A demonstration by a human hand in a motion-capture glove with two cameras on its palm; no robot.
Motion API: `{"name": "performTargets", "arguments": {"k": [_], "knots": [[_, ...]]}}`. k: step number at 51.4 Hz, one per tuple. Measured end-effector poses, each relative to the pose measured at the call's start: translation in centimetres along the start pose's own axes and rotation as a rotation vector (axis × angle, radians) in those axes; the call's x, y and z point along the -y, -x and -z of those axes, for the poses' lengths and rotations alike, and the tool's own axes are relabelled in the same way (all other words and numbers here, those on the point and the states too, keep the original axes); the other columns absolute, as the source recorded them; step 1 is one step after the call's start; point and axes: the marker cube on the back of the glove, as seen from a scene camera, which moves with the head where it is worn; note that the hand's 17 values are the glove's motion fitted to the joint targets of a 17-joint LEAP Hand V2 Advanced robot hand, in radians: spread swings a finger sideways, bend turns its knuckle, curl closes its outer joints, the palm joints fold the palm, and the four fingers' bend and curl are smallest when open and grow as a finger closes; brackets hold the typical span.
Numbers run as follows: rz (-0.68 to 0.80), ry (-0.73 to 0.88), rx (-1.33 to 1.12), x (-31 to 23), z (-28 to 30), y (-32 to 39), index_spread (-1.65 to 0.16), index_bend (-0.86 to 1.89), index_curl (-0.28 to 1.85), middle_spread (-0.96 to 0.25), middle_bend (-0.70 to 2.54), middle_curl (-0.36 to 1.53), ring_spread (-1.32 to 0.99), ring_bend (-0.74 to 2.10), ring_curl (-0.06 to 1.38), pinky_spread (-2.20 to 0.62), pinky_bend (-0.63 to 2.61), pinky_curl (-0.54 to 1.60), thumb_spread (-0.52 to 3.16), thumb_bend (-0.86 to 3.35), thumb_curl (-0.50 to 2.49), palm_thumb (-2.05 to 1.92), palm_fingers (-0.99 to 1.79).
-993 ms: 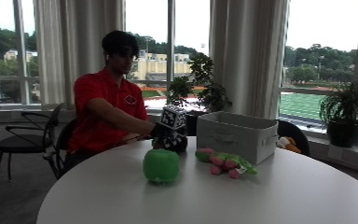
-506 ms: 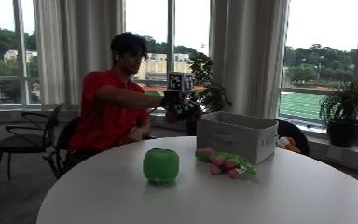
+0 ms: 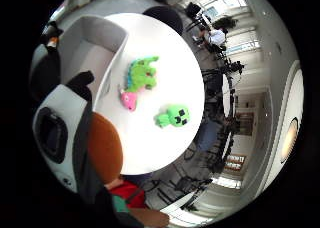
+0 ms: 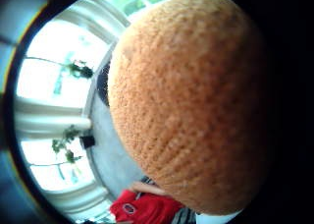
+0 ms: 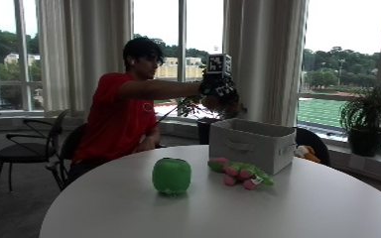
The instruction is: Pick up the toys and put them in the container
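My gloved right hand (image 5: 218,89) is raised at shoulder height, above the near end of the grey fabric container (image 5: 251,144), and grips an orange-brown plush toy (image 5: 210,102). That toy (image 4: 191,101) fills the thumb side palm view and shows beside the palm (image 3: 105,148) in the little finger side view. Below, on the round white table (image 5: 296,213), lie a green block-shaped plush (image 5: 171,175) and a green and pink dinosaur plush (image 5: 240,173). From the palm I see the container (image 3: 82,53), the dinosaur (image 3: 139,78) and the green plush (image 3: 172,116).
Another small plush (image 5: 302,152) lies on a dark chair behind the container. The person's bare hand is down by the table's far edge. Chairs (image 5: 25,148) stand at the left and a potted plant (image 5: 369,121) on the window sill.
My hand has risen from the table with the orange toy and moved right, from beside the green plush to above the container.
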Motion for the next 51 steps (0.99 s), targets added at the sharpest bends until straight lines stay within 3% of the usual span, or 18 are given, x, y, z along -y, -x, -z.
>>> {"name": "performTargets", "arguments": {"k": [8, 14, 17, 20, 21, 24, 25, 26, 29, 31, 33, 36, 41, 45, 51], "knots": [[0.157, 0.030, 0.181, 5.6, 1.8, 5.5, -0.43, 0.70, 0.41, -0.46, 0.98, 0.95, -0.46, 1.30, 0.69, -0.41, 1.08, 0.48, 0.17, 0.13, 0.90, 0.68, 0.87], [0.101, -0.005, 0.034, 6.3, 1.0, 8.6, -0.43, 0.63, 0.43, -0.45, 0.93, 0.94, -0.46, 1.28, 0.68, -0.42, 1.10, 0.48, 0.18, 0.12, 0.93, 0.68, 0.79], [0.170, 0.029, 0.084, 5.8, 0.8, 9.5, -0.44, 0.55, 0.43, -0.46, 0.90, 0.94, -0.47, 1.27, 0.68, -0.42, 1.12, 0.47, 0.20, 0.11, 0.94, 0.68, 0.73], [0.189, 0.071, 0.045, 5.7, 0.0, 9.2, -0.44, 0.38, 0.40, -0.47, 0.81, 0.91, -0.49, 1.22, 0.67, -0.39, 1.21, 0.49, 0.29, 0.08, 0.94, 0.63, 0.47], [0.205, 0.086, 0.050, 5.6, -0.2, 9.2, -0.43, 0.34, 0.40, -0.47, 0.72, 0.88, -0.49, 1.20, 0.67, -0.35, 1.19, 0.49, 0.36, 0.03, 0.93, 0.56, 0.25], [0.195, 0.104, 0.089, 5.4, -0.4, 9.1, -0.41, 0.20, 0.38, -0.42, 0.56, 0.81, -0.44, 1.10, 0.63, -0.24, 1.29, 0.53, 0.60, 0.00, 0.89, 0.46, -0.06], [0.164, 0.101, 0.087, 5.5, -0.5, 8.8, -0.42, 0.28, 0.41, -0.46, 0.69, 0.85, -0.48, 1.19, 0.66, -0.29, 1.25, 0.50, 0.53, 0.04, 0.93, 0.54, 0.29], [0.146, 0.098, 0.089, 5.4, -0.5, 8.4, -0.40, 0.13, 0.32, -0.38, 0.42, 0.75, -0.40, 0.93, 0.55, -0.20, 1.36, 0.51, 0.68, -0.02, 0.87, 0.43, -0.22], [0.207, 0.091, 0.150, 4.6, -0.4, 7.7, -0.36, 0.12, 0.32, -0.28, 0.27, 0.69, -0.27, 0.67, 0.50, -0.12, 1.48, 0.52, 0.80, -0.08, 0.79, 0.32, -0.45], [0.283, 0.086, 0.190, 4.0, -0.2, 7.5, -0.34, 0.09, 0.29, -0.23, 0.20, 0.66, -0.22, 0.57, 0.47, -0.08, 1.49, 0.51, 0.86, -0.07, 0.75, 0.27, -0.42], [0.228, 0.077, 0.157, 4.0, -0.4, 6.7, -0.34, 0.07, 0.27, -0.21, 0.16, 0.63, -0.18, 0.53, 0.44, -0.05, 1.50, 0.51, 0.93, -0.01, 0.73, 0.30, -0.32], [0.013, 0.066, 0.058, 4.5, -1.0, 5.0, -0.32, 0.06, 0.25, -0.16, 0.13, 0.58, -0.13, 0.42, 0.39, -0.01, 1.48, 0.50, 0.98, -0.05, 0.67, 0.20, -0.35], [0.062, 0.099, 0.031, 2.5, -1.8, 0.4, -0.31, 0.07, 0.23, -0.11, 0.11, 0.53, -0.07, 0.34, 0.36, 0.05, 1.43, 0.47, 1.04, -0.06, 0.59, 0.08, -0.32], [-0.121, 0.133, -0.050, 0.8, -3.8, -6.1, -0.31, 0.07, 0.21, -0.08, 0.11, 0.49, -0.04, 0.29, 0.34, 0.07, 1.41, 0.45, 1.07, -0.04, 0.55, 0.05, -0.30], [-0.216, 0.162, -0.037, -1.7, -6.0, -11.6, -0.32, 0.06, 0.18, -0.06, 0.10, 0.43, -0.01, 0.26, 0.34, 0.10, 1.39, 0.43, 1.09, -0.03, 0.50, 0.04, -0.29]]}}
